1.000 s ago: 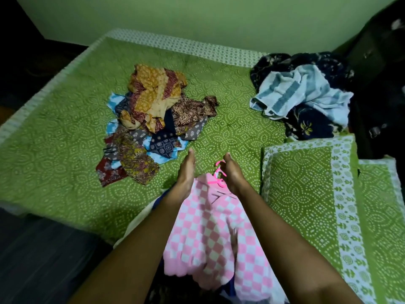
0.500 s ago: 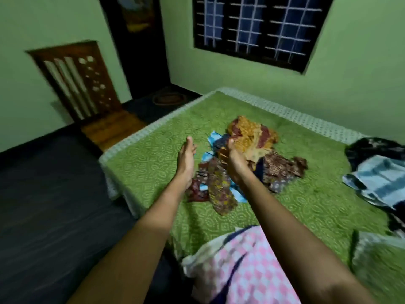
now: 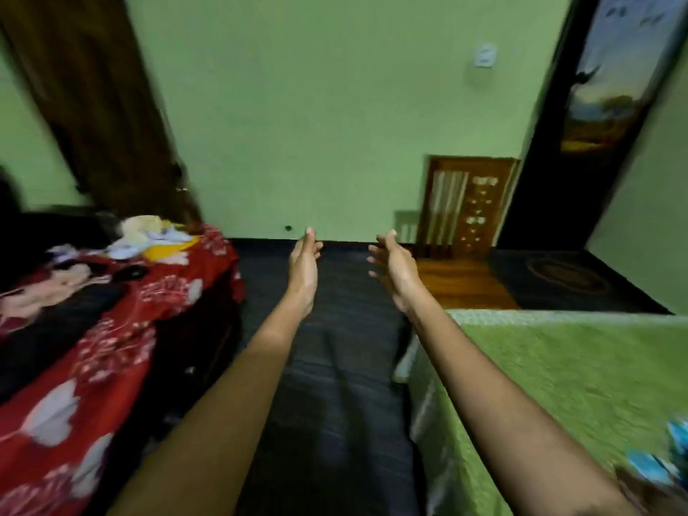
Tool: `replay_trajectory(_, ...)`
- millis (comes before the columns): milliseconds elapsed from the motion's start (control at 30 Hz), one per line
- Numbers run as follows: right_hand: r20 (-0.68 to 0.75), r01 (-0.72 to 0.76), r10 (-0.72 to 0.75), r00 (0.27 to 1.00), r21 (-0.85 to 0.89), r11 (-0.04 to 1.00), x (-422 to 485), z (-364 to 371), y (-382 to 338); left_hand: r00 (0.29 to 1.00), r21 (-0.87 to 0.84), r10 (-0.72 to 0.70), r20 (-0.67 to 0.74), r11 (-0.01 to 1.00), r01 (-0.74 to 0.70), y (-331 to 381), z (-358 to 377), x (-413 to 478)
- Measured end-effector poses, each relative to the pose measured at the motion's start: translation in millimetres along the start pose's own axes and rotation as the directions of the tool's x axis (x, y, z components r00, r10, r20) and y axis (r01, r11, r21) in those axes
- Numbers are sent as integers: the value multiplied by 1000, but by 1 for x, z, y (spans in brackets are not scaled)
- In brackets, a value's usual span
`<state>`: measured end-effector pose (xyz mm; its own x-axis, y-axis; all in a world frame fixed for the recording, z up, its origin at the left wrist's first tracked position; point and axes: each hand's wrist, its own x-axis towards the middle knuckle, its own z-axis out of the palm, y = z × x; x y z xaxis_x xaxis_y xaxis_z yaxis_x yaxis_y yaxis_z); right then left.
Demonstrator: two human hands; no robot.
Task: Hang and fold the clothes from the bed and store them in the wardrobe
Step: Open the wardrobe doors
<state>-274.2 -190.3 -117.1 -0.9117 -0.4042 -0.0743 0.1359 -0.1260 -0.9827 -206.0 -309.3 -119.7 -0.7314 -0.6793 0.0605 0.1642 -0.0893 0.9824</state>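
The left hand (image 3: 303, 271) and right hand (image 3: 394, 271) are sticking out with straight fingers (image 3: 308, 242), holding nothing. The fuzzy green bed (image 3: 558, 366) is sitting at four o'clock.

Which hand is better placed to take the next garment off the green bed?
Right, probably. Both hands are open and empty, but the right hand and its forearm lie beside the green bed, where blurred clothes show at lower right. The left hand hangs over the dark floor, farther away.
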Motion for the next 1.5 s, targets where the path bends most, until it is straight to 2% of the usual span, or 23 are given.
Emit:
replay_trajectory(100,251,-41,45,967,-22,999,21,89,5,976,-2,61,-211,998,-63,21,-84,18)
replay_trajectory(233,561,-82,85,823,-31,996,21,207,13,845,89,188,-500,982,-166,55,-188,10)
replay_trajectory(400,828,-94,134,544,-99,991,-34,319,22,582,214,292,-759,956,-201,93,-277,-52)
replay_trajectory(500,938,-89,139,318,-116,989,-94,366,26,361,308,345,-866,938,-157,107,-309,-117)
replay_trajectory(633,986,-117,162,29,-158,980,-184,396,35,99,374,378,-920,925,-63,114,-331,-215)
replay_trajectory(800,940,-139,192,-282,-238,961,-315,401,51,-231,375,374,-898,926,40,120,-335,-341)
replay_trajectory(867,897,-121,198,-396,-265,957,-370,394,56,-324,369,364,-873,928,49,122,-334,-389)
replay_trajectory(967,840,-92,171,-516,-253,963,-439,389,61,-430,372,369,-824,925,82,126,-342,-449)
replay_trajectory(1033,807,-85,150,-571,-240,967,-484,392,64,-482,389,386,-787,916,98,131,-351,-486)
replay_trajectory(1167,785,-77,116,-609,-204,976,-553,400,69,-517,401,409,-752,906,133,137,-377,-545)
replay_trajectory(1267,794,-45,77,-603,-130,990,-596,410,73,-527,390,405,-747,909,147,142,-401,-584)
replay_trajectory(1400,837,-17,31,-546,-49,999,-643,427,83,-483,405,446,-753,894,193,148,-429,-619)
replay_trajectory(1467,855,69,-76,-514,130,989,-663,439,96,-468,405,444,-764,895,188,147,-447,-634)
replay_trajectory(1500,839,176,-155,-521,283,943,-671,446,104,-459,408,447,-767,893,189,146,-456,-639)
